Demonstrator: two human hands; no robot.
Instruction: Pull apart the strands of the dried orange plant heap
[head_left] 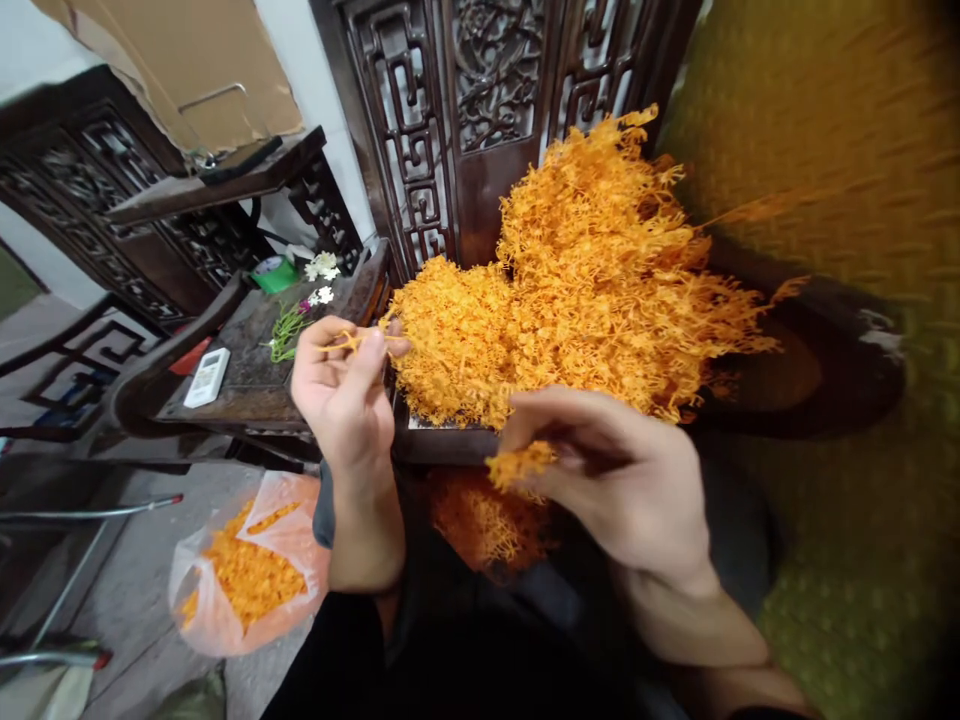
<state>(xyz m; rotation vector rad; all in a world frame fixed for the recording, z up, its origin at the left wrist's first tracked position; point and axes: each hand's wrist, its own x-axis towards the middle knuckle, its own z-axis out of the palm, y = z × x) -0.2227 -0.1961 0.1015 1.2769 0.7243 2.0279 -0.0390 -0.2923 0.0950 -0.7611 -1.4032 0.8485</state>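
My left hand pinches a thin, branching orange strand between thumb and fingers, just left of the heap. In my right hand, the curled fingers hold a small clump of orange frilly pieces; part of the grip is hidden behind the thumb. Beyond both hands rises a large heap of orange frilly sprigs, resting on a dark wooden seat and spreading to the right. Lower down, between my forearms, more orange strands show in shadow.
A clear plastic bag with orange bits stands on the floor at left. On the wooden side table lie a white remote, green stems, white flowers and green tape. A carved wooden chair back stands behind the heap.
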